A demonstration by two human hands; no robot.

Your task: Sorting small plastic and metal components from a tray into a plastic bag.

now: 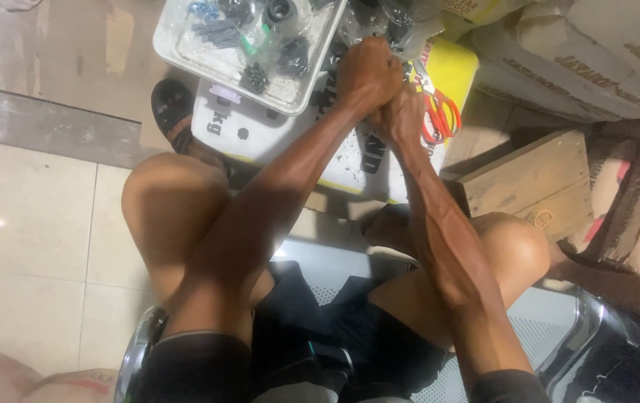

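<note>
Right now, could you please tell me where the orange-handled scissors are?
In the head view, the scissors lie upper right of centre on the yellow and white sack, just right of the right hand.

Orange-handled scissors (438, 112) flat beside hands

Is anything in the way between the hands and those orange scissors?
Nothing visible is. The scissors lie right beside the right hand, on the yellow sack. The left hand is pressed against the right one, just past it. Both hands look closed; what they hold is hidden.
</note>
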